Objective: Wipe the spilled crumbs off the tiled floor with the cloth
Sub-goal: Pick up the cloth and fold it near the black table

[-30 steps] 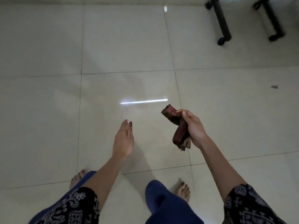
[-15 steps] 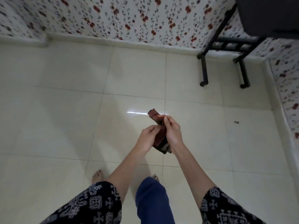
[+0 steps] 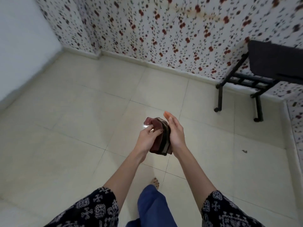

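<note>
A folded dark red and brown cloth [image 3: 159,136] is held upright in front of me, well above the pale tiled floor [image 3: 82,128]. My left hand [image 3: 147,139] grips its left side with the fingers curled onto the fabric. Flat against the cloth's right side rests my right hand [image 3: 174,130], fingers stretched out straight. A small dark crumb [image 3: 244,151] lies on the floor to the right, near the wall. No other crumbs show.
A black metal chair [image 3: 255,79] stands at the right against the floral-papered wall [image 3: 164,30]. A plain white wall [image 3: 24,38] closes the left side. My blue trouser leg [image 3: 152,205] and bare foot [image 3: 155,182] are below the hands.
My left hand came up and took hold of the cloth, which only the right hand held before. The right fingers have straightened. My head has lifted, bringing the walls and chair into view.
</note>
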